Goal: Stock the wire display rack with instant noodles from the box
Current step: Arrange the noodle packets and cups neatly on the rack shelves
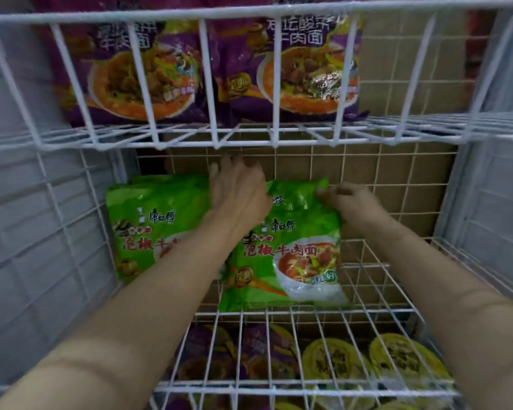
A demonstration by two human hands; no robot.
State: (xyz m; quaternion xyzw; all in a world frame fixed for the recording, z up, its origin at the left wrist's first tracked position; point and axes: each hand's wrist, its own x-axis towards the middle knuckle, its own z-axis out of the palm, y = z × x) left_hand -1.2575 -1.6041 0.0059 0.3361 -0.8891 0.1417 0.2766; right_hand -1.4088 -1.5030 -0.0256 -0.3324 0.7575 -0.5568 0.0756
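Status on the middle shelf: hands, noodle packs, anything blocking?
Left hand flat between the green packs. Right hand gripping top edge of right green pack. Left green pack upright. Shelf free to the right, nothing blocking.

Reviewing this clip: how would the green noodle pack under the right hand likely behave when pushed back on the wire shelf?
The green noodle pack looks glossy, so it would probably slide easily over the wire shelf. It leans rather than lying flat, so it may tip or slump if released. Its film wrinkles near the right hand, suggesting a soft wrapper; contents likely light and crushable.
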